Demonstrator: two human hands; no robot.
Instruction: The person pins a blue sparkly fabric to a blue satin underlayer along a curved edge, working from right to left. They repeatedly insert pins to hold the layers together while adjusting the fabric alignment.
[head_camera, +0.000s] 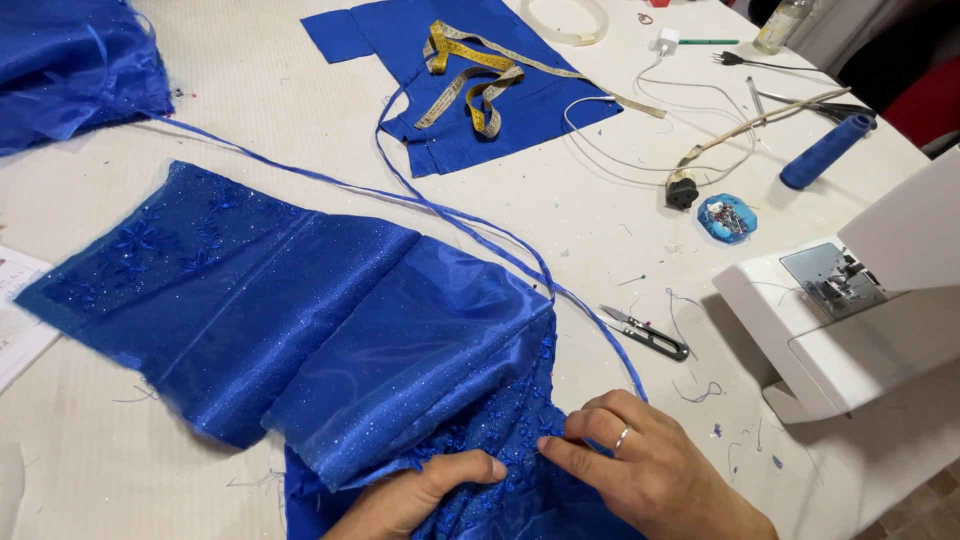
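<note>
A shiny blue glittery fabric piece with beaded lace lies spread across the white table. My left hand rests on its near lace edge, thumb pressed on the cloth. My right hand, a ring on one finger, pinches the beaded lace beside it. A thin blue cord runs from the fabric toward the far left.
A white sewing machine stands at the right. Thread snips lie near the fabric. Farther back are a blue pin holder, a blue thread spool, cables, a yellow tape measure on blue cloth pieces, and bunched blue fabric.
</note>
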